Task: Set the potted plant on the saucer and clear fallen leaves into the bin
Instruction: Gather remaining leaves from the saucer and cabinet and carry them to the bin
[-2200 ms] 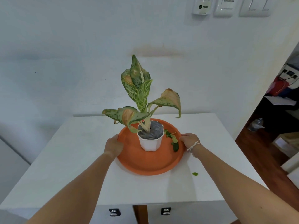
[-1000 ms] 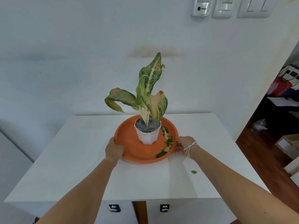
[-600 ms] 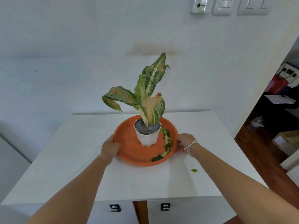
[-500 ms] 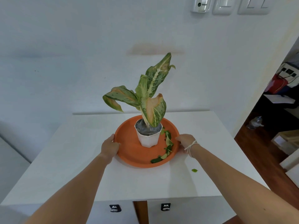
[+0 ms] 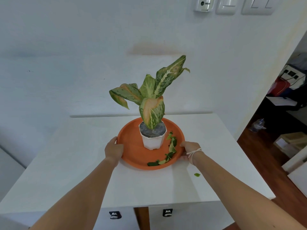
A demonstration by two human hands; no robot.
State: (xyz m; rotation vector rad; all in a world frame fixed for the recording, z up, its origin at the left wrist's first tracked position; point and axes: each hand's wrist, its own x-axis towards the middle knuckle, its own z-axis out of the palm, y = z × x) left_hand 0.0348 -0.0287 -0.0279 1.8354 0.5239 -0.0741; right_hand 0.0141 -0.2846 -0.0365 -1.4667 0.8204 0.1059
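A potted plant with mottled green and orange leaves stands in a white pot [image 5: 152, 140] on the round orange saucer [image 5: 132, 153], near the middle of the white table [image 5: 66, 163]. My left hand [image 5: 114, 149] grips the saucer's left rim and my right hand [image 5: 189, 148] grips its right rim. A trail of small fallen green leaves [image 5: 169, 152] lies in the saucer, right of the pot and along its front edge. One more small leaf [image 5: 197, 174] lies on the table near my right forearm. No bin is in view.
The table stands against a white wall with switch plates [image 5: 226, 5] at the top. Two drawer knobs [image 5: 114, 215] show below the front edge. To the right is a doorway onto a wooden floor [image 5: 269, 163] with boxes and clutter.
The saucer has turned in my hands, so the plant's leaves point a different way and the loose leaves have spread along the front right rim. Both hands stay on the rim.
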